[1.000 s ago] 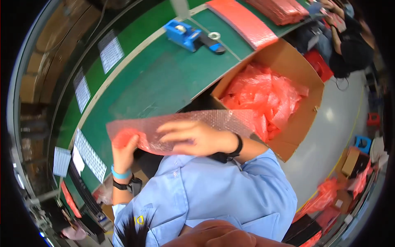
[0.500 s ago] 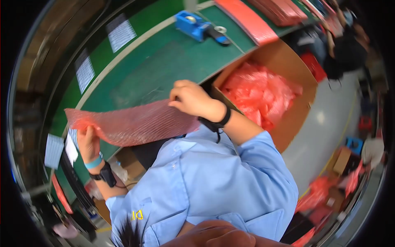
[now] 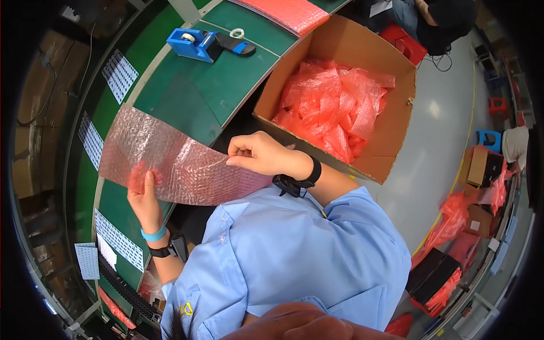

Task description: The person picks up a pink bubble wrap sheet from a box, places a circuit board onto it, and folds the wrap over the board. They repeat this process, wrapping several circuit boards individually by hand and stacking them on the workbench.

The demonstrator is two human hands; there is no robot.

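A long strip of clear pinkish bubble wrap [image 3: 184,164] stretches slantwise in front of my body, over the near edge of the green bench [image 3: 238,73]. My left hand [image 3: 145,195] grips its lower left part, thumb on the near face and fingers showing through from behind. At the strip's right end, my right hand [image 3: 262,154] pinches the upper edge between thumb and curled fingers. Whether the wrap is a single sheet or a bag, I cannot tell.
A large cardboard box [image 3: 396,136] at right holds crumpled red bubble wrap [image 3: 337,107]. On the bench stand a blue tape dispenser [image 3: 192,45] and a tape roll [image 3: 237,33]. Flat red wrap [image 3: 289,14] lies at the far edge. Printed sheets [image 3: 120,75] line the left side.
The bubble wrap has swung up on the left and now faces me more broadly. My left hand has shifted slightly right and down; the right hand keeps its pinch. The view has turned toward the box.
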